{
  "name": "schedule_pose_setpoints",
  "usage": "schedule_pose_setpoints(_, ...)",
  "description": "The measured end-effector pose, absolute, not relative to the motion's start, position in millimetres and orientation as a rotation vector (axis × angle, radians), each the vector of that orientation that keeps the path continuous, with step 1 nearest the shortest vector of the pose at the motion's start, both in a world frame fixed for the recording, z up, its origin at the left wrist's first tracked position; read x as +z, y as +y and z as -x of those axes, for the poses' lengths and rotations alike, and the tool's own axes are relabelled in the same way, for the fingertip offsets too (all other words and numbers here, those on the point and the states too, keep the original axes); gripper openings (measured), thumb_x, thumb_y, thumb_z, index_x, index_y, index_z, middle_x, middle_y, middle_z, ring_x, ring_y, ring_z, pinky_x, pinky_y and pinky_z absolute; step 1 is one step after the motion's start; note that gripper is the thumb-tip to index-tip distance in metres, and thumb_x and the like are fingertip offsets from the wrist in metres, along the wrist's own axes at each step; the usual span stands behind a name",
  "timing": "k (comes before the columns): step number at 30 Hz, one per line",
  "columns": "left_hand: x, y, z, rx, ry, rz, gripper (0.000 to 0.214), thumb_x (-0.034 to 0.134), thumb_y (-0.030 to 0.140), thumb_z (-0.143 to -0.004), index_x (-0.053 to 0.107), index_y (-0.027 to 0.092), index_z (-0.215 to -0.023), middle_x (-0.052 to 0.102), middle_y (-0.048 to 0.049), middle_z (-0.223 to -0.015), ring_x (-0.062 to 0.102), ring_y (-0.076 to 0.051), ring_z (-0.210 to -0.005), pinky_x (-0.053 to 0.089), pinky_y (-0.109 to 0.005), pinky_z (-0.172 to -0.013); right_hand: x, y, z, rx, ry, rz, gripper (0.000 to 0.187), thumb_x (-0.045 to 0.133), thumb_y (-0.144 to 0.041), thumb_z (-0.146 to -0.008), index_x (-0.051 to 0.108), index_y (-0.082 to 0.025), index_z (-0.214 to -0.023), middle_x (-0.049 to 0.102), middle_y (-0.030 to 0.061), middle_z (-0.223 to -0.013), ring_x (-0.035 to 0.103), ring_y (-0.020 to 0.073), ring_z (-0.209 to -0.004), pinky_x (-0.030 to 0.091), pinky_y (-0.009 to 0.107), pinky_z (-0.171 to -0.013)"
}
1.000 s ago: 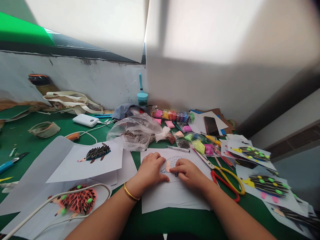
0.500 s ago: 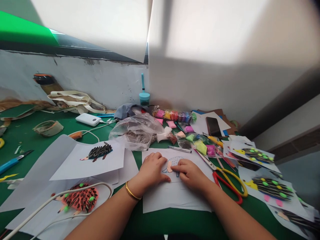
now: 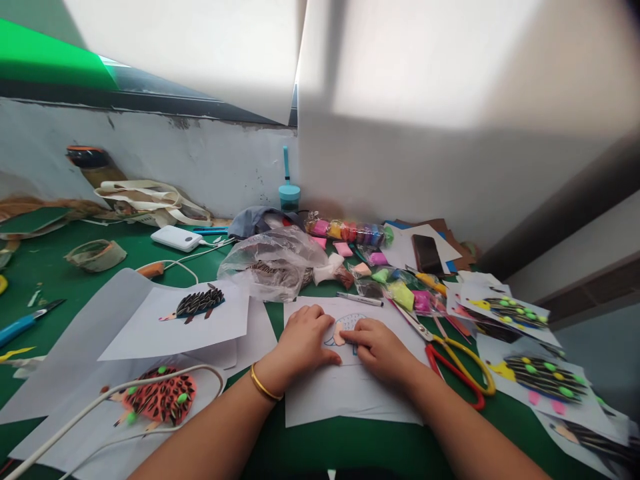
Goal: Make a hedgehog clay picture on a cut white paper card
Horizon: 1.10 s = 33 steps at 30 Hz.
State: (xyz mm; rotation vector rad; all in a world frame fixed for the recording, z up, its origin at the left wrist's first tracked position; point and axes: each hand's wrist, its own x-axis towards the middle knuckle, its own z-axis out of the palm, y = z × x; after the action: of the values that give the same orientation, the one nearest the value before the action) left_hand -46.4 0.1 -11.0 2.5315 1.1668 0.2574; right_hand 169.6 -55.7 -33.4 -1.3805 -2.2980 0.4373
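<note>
The likeliest trouble, as we judge it, is smearing. Our right hand (image 3: 381, 348) bears down with its fingertips on the lower edge of the small hedgehog drawing (image 3: 345, 325), and a sideways drag there could smudge the pink patch already on it. The sheet of paper (image 3: 350, 397) lies loose on the green table (image 3: 350, 448), so it could slip or crease if the pressure of the two hands becomes uneven. The scissors (image 3: 453, 357) lie just beside the right wrist with their blades pointing up the table. An outward sweep of that forearm could knock them into the finished pictures on the right. The pen (image 3: 359, 299) rests at the top edge of the sheet and could roll.

Our left hand (image 3: 303, 341) lies palm down on the sheet, just left of the drawing. Its fingers are loosely curled with the thumb stretched along the paper, and they hold nothing, only pinning the sheet. The wrist with the gold bangle (image 3: 263, 387) rests low. The right hand's fingers are bunched, with the index tip on the drawing. We cannot tell whether they pinch anything small. Both forearms come in from the near edge and meet at the drawing, which sits in the upper half of the sheet.
</note>
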Motion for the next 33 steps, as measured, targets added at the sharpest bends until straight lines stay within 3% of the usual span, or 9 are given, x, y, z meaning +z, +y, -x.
schedule_pose_setpoints(17,-10.6,0.2,46.2,0.279,1.157,-2.539,0.071,0.087,0.058,-0.053,0.065,0.026,-0.113,0.059,-0.0063,-0.114,0.054,-0.030,-0.106,0.044,-0.042,-0.091,-35.0,-55.3,-168.9,0.453,-2.252,1.404,0.048,0.048,-0.004,-0.081,0.069,-0.022,-0.120,0.062,0.0053,-0.086,0.055,0.0198,-0.085,0.044,0.033,-0.078)
schedule_pose_setpoints(33,-8.8,0.2,45.4,0.256,1.169,-2.519,0.073,0.087,0.057,-0.053,0.065,0.026,-0.115,0.059,-0.0070,-0.115,0.054,-0.030,-0.108,0.043,-0.042,-0.093,-34.3,-56.4,-169.7,0.445,-2.274,1.344,0.053,0.049,0.000,-0.075,0.072,-0.025,-0.115,0.061,0.0041,-0.083,0.055,0.0192,-0.082,0.042,0.032,-0.075)
